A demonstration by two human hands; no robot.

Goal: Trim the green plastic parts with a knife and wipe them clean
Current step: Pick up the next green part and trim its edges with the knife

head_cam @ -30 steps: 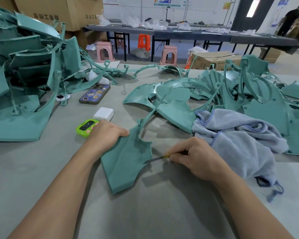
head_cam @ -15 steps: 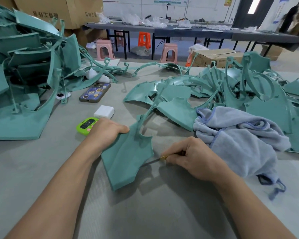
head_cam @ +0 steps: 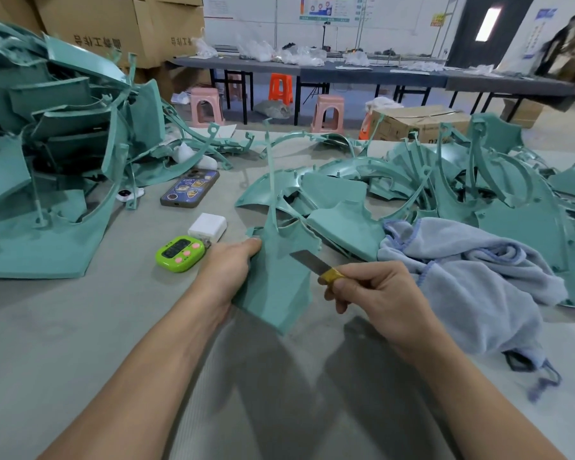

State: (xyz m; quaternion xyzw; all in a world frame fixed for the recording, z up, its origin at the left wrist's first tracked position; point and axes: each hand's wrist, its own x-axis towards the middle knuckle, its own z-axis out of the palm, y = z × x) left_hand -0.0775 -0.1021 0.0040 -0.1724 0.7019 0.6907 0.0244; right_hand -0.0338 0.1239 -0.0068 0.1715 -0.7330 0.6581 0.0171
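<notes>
Our left hand has its grip closed on the left edge of a green plastic part, thumb on the near face, fingers hidden behind it. Our right hand has its grip curled tight round the yellow handle of a knife, whose bare blade points up and left across the part's right edge; we cannot tell whether steel meets plastic. The part stands nearly upright between our hands, a thin runner rising from its top, above its shadow on the grey table; we cannot tell whether its lower corner touches the table.

Just right of the knife hand lies a crumpled blue-grey cloth, up against the nearest pieces of a heap of green parts spread over the right of the table. A taller stack of green parts fills the left side. Between that stack and our left hand sit a lime-green timer, a white charger block just behind it, and a phone farther back. Beyond the table stand pink stools and cardboard boxes.
</notes>
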